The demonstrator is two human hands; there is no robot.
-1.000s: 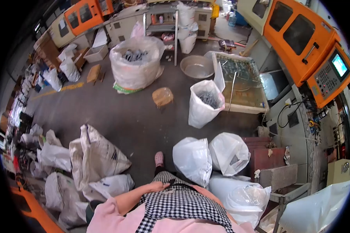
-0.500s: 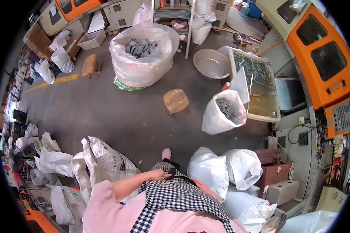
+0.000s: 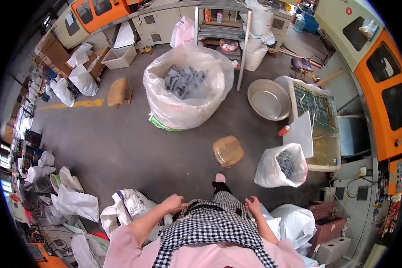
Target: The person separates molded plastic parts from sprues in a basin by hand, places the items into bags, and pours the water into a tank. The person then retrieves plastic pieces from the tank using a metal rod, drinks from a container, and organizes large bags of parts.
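My left hand (image 3: 174,203) is at the left side of my black-and-white checked apron (image 3: 210,228), fingers loosely curled and holding nothing that I can see. On the other side of the apron my right hand (image 3: 253,205) is raised off the cloth, its fingers apart and nothing in it. One foot in a pink shoe (image 3: 219,177) shows ahead of me, just short of a low stool with a tape-wrapped top (image 3: 228,151). Farther forward stands a large clear plastic bag (image 3: 187,111) holding many grey curved plastic parts (image 3: 183,81).
To the right are a white sack (image 3: 269,167) of grey scraps, a metal basin (image 3: 269,99) and a framed bin (image 3: 324,165). White sacks (image 3: 295,223) lie close by my right side, others (image 3: 134,203) at my left. An orange machine (image 3: 386,89) lines the right edge.
Both hands have left the front of the apron and moved apart to its sides. My body has come forward, closer to the stool and the large bag.
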